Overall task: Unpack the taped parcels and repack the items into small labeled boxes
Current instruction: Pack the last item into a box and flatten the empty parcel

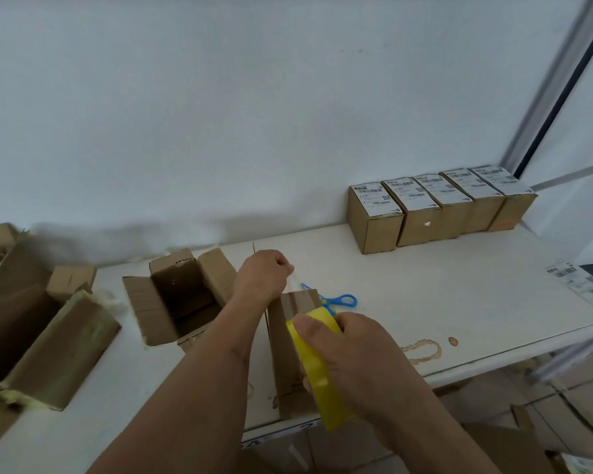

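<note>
Sealing of a small brown cardboard box (288, 350) appears to be the step in hand. It lies on the white counter (425, 295), near the front edge, just right of an open, empty-looking brown carton (178, 299).

Right hand (360, 357): clamped around a yellow roll of packing tape (317, 367), thumb on its outer face, roll held against the box's top.

Left hand (264, 275): fingers closed, apparently pinching the free end of a clear tape strip (292, 285) drawn out beyond the box's far end; the strip is faint and the pinch itself cannot be confirmed.

Blue-handled scissors (339, 300) lie just behind the box. Five closed brown boxes with white labels (439, 206) stand in a row at the back right, touching one another. A loose white label sheet (579, 282) lies at the right edge. Opened parcels with pale shredded filler (42, 323) sit at the left.

Handling, judged: the box is light and fairly stiff, but its walls would dent under hard pressure. Hold by the side walls, clear of the seam. Tape is sticky and thin and likely to fold on itself if tension drops.
</note>
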